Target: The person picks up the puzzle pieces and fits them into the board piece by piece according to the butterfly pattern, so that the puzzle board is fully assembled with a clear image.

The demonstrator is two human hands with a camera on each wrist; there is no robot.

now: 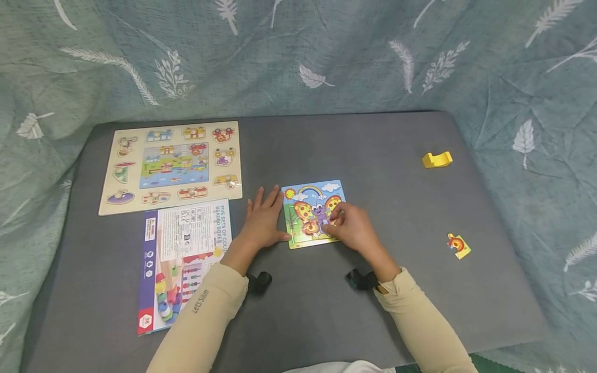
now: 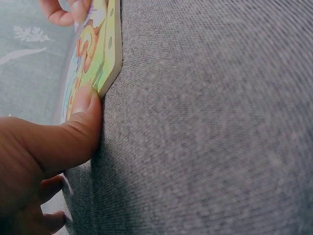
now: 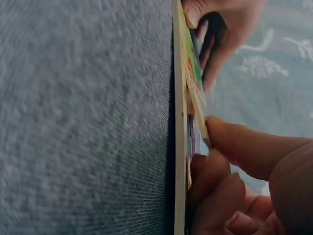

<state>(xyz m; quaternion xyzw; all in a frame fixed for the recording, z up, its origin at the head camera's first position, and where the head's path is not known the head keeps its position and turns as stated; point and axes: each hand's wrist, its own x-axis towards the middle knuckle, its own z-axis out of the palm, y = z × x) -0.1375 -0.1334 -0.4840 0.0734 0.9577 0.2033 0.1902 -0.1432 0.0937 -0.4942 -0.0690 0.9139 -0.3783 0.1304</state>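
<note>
A square butterfly jigsaw puzzle (image 1: pixel 305 194) lies in front of the person, its picture showing a rainbow and a sun. The left hand (image 1: pixel 264 220) rests at its left edge with fingers spread; in the left wrist view the thumb (image 2: pixel 85 110) presses the board's near corner. Over the lower right of the puzzle, the right hand (image 1: pixel 353 226) pinches a puzzle piece (image 3: pixel 197 100) between thumb and fingers. That piece stands tilted up from the board (image 3: pixel 180 196) in the right wrist view. The right hand hides part of the picture.
One loose puzzle piece (image 1: pixel 459 245) lies at the right on the grey table (image 1: pixel 396 155). Farther back is a yellow curved block (image 1: pixel 437 159). On the left are a wooden knob puzzle board (image 1: pixel 108 191) and a bead-set box (image 1: pixel 186 243) partly under the left sleeve.
</note>
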